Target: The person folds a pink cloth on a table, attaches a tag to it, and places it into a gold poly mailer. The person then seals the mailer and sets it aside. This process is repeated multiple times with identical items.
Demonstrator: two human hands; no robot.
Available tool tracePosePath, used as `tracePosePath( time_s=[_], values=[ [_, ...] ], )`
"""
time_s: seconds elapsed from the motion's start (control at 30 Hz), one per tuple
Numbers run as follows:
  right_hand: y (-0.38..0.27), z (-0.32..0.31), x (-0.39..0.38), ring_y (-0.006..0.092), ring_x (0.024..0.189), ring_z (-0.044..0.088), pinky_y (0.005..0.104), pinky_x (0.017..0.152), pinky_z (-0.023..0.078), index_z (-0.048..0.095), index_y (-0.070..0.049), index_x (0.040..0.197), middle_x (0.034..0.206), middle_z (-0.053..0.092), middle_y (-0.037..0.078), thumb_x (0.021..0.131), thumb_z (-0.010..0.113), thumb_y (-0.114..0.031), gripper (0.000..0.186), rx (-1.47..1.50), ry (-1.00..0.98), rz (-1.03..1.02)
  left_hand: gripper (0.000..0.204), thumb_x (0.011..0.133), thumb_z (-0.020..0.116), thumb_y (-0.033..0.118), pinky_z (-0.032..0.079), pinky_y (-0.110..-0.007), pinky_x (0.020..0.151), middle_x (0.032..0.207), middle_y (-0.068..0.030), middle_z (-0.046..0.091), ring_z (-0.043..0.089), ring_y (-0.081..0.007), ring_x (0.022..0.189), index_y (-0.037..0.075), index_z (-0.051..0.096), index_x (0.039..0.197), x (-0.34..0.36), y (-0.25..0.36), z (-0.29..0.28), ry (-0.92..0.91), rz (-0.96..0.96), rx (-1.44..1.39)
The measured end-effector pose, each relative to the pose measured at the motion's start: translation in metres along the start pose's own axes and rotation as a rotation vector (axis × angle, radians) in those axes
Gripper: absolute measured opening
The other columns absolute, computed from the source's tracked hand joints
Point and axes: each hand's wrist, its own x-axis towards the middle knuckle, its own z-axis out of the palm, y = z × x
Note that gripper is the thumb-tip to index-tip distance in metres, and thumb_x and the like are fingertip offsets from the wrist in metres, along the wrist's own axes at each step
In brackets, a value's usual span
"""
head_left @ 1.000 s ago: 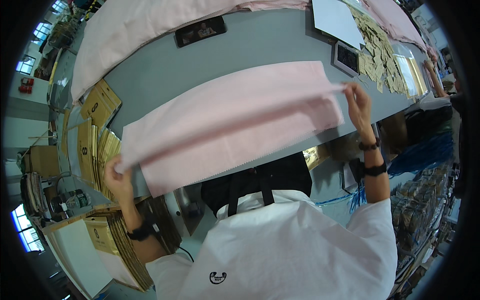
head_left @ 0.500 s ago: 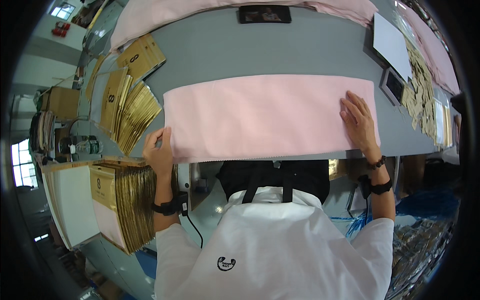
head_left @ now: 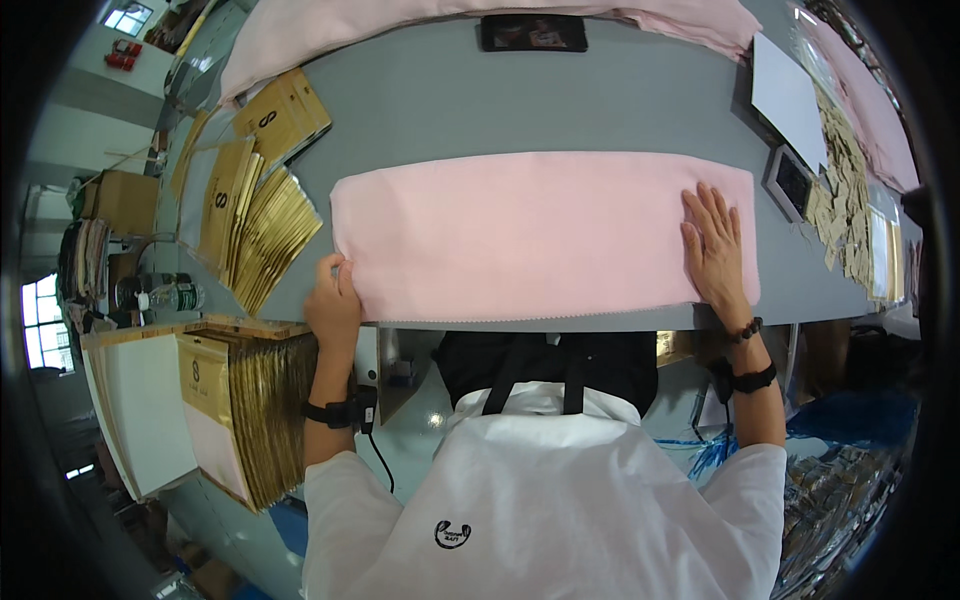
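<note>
A long pink piece of cloth (head_left: 530, 235), apparently folded, lies flat across the near part of the grey table. At its left edge, my left hand (head_left: 333, 303) pinches the fabric between thumb and fingers, and the cloth puckers slightly there. My right hand (head_left: 715, 245) rests flat on the cloth near its right end, fingers stretched out and a little apart. The cloth's near edge, finely toothed, runs close to the table's front edge.
Gold packets (head_left: 250, 205) lie fanned at the left, with more gold packets (head_left: 265, 420) in a box below. A phone (head_left: 534, 33) and pink fabric (head_left: 400, 25) are at the far side. At right are a white board (head_left: 787, 100), a small dark-screened device (head_left: 790, 184) and beige tags (head_left: 845, 190).
My left hand has shifted slightly right and closed on the cloth's left edge, which now puckers. My right hand has flattened, its fingers straighter on the cloth.
</note>
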Motion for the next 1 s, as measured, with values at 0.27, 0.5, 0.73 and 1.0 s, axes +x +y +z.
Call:
tracePosePath(
  time_s=[0.27,0.5,0.73,1.0],
  values=[
    [0.046,-0.038,0.041,0.0347,0.113,0.068,0.0421,0.092,0.057,0.074,-0.009,0.115,0.123,0.073,0.013,0.097,0.07,-0.016,0.02,0.242,0.213,0.033,0.042,0.091,0.079,0.035,0.05,-0.042,0.07,0.082,-0.0132,0.065,0.062,-0.0257,0.074,0.002,0.068,0.116,0.017,-0.005,-0.006,-0.01,-0.134,-0.107],
    [0.169,-0.051,0.125,0.0345,0.121,0.065,0.0434,0.098,0.053,0.063,-0.01,0.137,0.132,0.07,0.014,0.094,0.073,-0.029,0.048,-0.161,0.388,0.334,0.047,0.084,0.086,0.034,0.044,-0.042,0.066,0.079,-0.0155,0.058,0.053,-0.0311,0.07,-0.005,0.061,0.08,0.021,-0.011,-0.012,-0.247,-0.171,-0.045],
    [0.227,-0.053,0.147,0.0442,0.096,0.072,0.052,0.083,0.056,0.063,-0.012,0.138,0.103,0.076,0.023,0.1,0.065,-0.03,0.042,-0.203,0.115,0.425,0.051,0.084,0.087,0.036,0.043,-0.042,0.065,0.079,-0.0146,0.053,0.049,-0.0308,0.069,-0.004,0.057,0.08,0.016,-0.01,-0.014,-0.182,-0.063,-0.074],
    [0.178,-0.077,0.146,0.0448,0.084,0.072,0.0476,0.072,0.056,0.069,-0.01,0.126,0.088,0.073,0.026,0.105,0.056,-0.02,0.027,0.093,0.444,0.333,0.034,0.086,0.085,0.019,0.05,-0.04,0.073,0.094,-0.0129,0.064,0.06,-0.0291,0.081,0.0,0.069,0.109,0.021,0.016,-0.018,0.069,0.143,-0.025]
  ],
)
